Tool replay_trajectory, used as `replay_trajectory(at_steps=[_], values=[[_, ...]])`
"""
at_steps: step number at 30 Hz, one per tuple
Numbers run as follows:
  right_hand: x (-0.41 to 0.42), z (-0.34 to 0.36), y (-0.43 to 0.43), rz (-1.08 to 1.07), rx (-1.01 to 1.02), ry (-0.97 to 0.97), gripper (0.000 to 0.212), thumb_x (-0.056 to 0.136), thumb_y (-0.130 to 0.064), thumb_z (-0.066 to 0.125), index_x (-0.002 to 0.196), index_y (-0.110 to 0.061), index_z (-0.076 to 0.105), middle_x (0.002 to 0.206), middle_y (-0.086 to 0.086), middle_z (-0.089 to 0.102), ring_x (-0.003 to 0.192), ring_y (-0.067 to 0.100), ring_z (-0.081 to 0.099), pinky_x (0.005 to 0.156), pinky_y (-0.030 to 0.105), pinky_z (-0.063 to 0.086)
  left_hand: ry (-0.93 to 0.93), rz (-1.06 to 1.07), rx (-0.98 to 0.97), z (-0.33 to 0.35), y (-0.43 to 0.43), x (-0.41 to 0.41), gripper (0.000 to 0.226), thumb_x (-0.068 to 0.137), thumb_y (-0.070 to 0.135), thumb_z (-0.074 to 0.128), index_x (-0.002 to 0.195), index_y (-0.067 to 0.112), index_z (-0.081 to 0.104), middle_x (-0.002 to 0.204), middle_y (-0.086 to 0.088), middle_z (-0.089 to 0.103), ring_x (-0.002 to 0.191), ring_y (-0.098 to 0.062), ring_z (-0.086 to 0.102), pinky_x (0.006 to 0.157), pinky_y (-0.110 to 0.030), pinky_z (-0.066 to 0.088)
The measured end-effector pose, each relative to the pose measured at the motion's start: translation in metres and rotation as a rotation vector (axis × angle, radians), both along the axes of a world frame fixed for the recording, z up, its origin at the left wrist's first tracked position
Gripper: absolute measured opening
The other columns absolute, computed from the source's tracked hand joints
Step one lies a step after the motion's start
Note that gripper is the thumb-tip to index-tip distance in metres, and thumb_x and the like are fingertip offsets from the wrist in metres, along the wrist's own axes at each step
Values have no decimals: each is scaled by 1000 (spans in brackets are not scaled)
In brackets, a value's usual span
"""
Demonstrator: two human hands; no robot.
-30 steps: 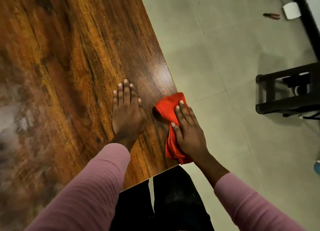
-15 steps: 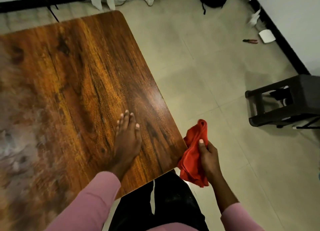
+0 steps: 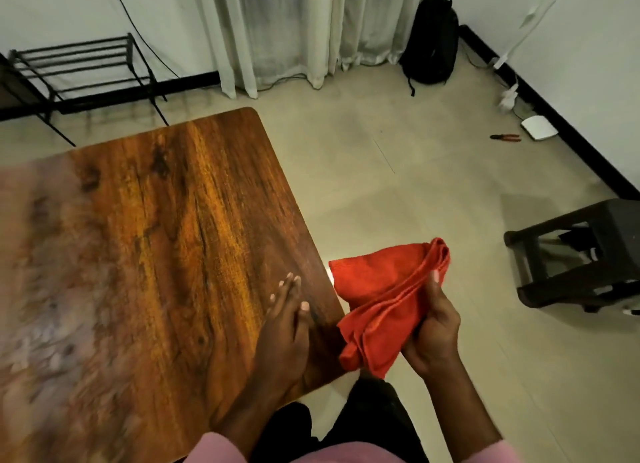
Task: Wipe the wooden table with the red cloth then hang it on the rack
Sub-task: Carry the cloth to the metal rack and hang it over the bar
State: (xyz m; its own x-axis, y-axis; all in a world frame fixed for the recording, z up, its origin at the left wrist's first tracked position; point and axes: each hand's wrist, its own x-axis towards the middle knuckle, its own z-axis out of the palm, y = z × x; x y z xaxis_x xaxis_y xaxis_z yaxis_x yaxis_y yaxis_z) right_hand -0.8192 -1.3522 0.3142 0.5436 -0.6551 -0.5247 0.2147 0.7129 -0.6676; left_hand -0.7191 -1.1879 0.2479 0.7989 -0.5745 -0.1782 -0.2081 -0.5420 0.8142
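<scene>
Cloth [image 3: 384, 299], red, limp and light, hangs bunched just off the table's [image 3: 156, 237] near corner, gripped in my right hand [image 3: 433, 334]; left hand [image 3: 287, 331] lies flat on the table. I'd hold one edge for hanging.

Dim, warm indoor light. Soft glare sits on the floor [image 3: 363, 199], the wooden table [image 3: 194, 220] smears into blur at its left, and the frame edges bend.
</scene>
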Motion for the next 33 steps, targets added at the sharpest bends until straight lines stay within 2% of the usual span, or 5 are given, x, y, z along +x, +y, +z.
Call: replay_trajectory(at_steps=[7, 13, 17, 27, 33], values=[[-11, 2, -79, 305, -131, 46, 19, 58, -8, 56, 76, -9, 61, 69, 6, 63, 70, 24, 61, 64, 35, 54, -11, 156, 34, 9, -55, -14, 57, 97, 50, 31, 149, 29, 30, 156, 13, 25, 146, -5, 19, 122, -40, 17], [-11, 4, -166, 365, 75, -127, 53, 34, -17, 82, 84, -5, 68, 80, 10, 68, 71, 25, 68, 62, 35, 58, 117, 248, 60, 34, -144, -45, 65, 89, 61, 30, 147, 33, 34, 155, 9, 32, 145, -10, 26, 120, -42, 21], [-3, -9, -203, 345, 139, -86, 30, 83, -33, 62, 96, -8, 71, 92, 14, 70, 87, 31, 68, 77, 44, 59, 54, 143, 119, 23, -180, -43, 55, 92, 51, 29, 146, 42, 18, 158, 13, 22, 148, -9, 15, 122, -38, 16], [53, -21, -268, 554, -82, -4, 24, 57, -1, 47, 78, -8, 56, 71, 5, 62, 66, 20, 62, 58, 32, 54, -449, 28, 451, 12, -222, 6, 61, 97, 43, 26, 154, 22, 16, 161, -6, 16, 148, -25, 15, 122, -43, 11], [127, -24, -297, 547, -99, 116, 29, 84, 11, 35, 83, -9, 57, 68, 1, 66, 66, 19, 63, 58, 31, 54, -614, 59, 560, 10, -258, 72, 61, 94, 41, 36, 150, 16, 30, 156, -16, 31, 143, -35, 29, 112, -50, 17]])
